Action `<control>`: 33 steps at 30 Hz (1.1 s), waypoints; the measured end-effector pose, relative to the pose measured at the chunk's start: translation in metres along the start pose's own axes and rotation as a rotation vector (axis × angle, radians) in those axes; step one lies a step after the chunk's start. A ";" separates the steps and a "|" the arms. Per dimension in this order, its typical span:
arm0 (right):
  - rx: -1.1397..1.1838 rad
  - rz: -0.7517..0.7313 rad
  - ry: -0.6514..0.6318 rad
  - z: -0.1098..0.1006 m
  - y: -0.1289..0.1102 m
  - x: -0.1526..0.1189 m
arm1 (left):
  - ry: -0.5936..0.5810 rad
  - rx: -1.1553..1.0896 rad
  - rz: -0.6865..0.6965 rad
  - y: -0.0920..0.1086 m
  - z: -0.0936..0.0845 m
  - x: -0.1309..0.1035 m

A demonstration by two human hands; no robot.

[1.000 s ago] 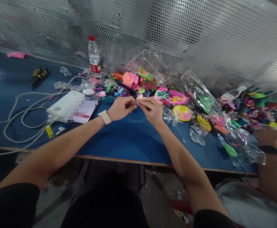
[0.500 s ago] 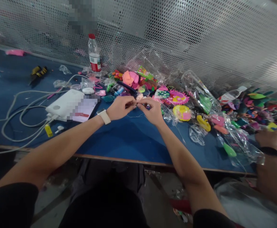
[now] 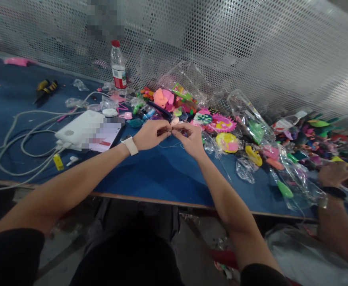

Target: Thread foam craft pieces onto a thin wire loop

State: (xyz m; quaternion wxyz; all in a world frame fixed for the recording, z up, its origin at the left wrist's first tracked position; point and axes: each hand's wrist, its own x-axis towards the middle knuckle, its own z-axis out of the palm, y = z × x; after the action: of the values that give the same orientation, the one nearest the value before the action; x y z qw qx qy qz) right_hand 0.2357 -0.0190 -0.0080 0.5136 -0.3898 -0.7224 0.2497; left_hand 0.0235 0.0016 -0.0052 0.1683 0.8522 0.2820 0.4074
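Over the blue table (image 3: 162, 174), my left hand (image 3: 150, 134) and my right hand (image 3: 189, 137) meet fingertip to fingertip. Both are closed in a pinch on a thin dark strand, of which only a short bit shows between the fingers. Below the fingertips a fine pale thread (image 3: 169, 146) hangs or lies; I cannot tell whether it joins the strand. A watch with a light band (image 3: 130, 145) is on my left wrist. Just behind my hands lies a heap of colourful soft clay pieces (image 3: 163, 98) and clear plastic wrappers.
To the left lie a white power bank (image 3: 75, 129), a phone (image 3: 105, 137), looping white cables (image 3: 11, 147), an earbud (image 3: 72, 161) and black-and-yellow pliers (image 3: 45, 91). A bottle (image 3: 118, 67) stands by the perforated metal screen (image 3: 168, 35). At right, a co-worker's hand (image 3: 335, 173) handles pieces.
My hands keep almost the same pinch at the same spot. The view has shifted slightly, and the co-worker's hands at right have moved a little.
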 end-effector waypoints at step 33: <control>0.273 0.241 -0.062 0.007 0.009 0.000 | -0.156 0.012 0.051 -0.006 -0.008 0.003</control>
State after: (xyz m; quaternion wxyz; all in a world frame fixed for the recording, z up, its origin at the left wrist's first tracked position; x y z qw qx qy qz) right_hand 0.2316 -0.0134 -0.0178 0.5058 -0.3922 -0.6452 0.4172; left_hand 0.0163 0.0089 -0.0018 0.1743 0.8892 0.2487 0.3420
